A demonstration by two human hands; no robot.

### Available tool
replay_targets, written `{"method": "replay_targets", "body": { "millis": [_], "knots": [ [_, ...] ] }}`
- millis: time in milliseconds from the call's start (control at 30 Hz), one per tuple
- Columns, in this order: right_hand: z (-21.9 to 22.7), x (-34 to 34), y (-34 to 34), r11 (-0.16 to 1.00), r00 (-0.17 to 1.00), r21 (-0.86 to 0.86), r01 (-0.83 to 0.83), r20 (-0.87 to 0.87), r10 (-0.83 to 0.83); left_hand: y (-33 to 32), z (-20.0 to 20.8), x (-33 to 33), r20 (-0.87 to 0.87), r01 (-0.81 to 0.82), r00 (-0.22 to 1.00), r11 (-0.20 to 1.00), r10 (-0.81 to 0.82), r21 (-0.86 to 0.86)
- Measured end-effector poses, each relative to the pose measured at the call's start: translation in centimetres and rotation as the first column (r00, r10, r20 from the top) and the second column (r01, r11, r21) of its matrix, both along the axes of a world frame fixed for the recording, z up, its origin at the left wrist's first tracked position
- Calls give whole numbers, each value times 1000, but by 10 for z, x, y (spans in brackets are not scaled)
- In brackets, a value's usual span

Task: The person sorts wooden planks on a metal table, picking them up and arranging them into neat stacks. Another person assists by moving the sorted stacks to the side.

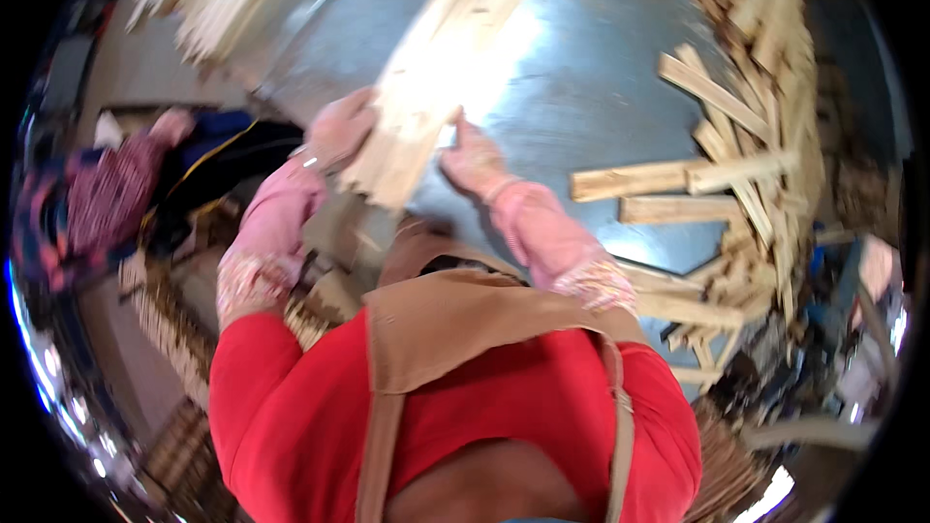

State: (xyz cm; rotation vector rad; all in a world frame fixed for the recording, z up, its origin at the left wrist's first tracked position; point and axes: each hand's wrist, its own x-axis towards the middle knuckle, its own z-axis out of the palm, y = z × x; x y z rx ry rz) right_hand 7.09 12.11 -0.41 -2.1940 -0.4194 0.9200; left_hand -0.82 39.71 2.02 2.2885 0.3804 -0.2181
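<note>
A flat group of pale wooden slats (426,87) lies lengthwise on a blue-grey metal table, side by side with their near ends uneven. My left hand (341,131) is closed against their left edge, near the lower end. On the opposite edge, my right hand (475,160) presses in with its fingers mostly curled and one digit pointing up along the wood. Glare washes out the middle of the slats, and slight blur hides the exact finger contact.
Loose wooden strips (717,174) lie in a jumbled heap along the table's right side. More pale boards (232,0) are stacked at the far left. A person in a patterned garment (107,194) is at the left, beside dark cloth (228,160). Stacked wood (174,320) stands below left.
</note>
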Motion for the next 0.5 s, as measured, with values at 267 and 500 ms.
{"method": "replay_targets", "body": {
  "millis": [267, 500],
  "knots": [
    [-25, 125, -171, 994, 834, -58, 91, 550, -44, -36, -6, 31, 115, -172, 985, 843, 131, 510],
    [-32, 231, -450, 143, 221, -171, 975, 827, -517, -233, 0, 188, 305, 256, 888, 921, -344, 292]
  ]
}}
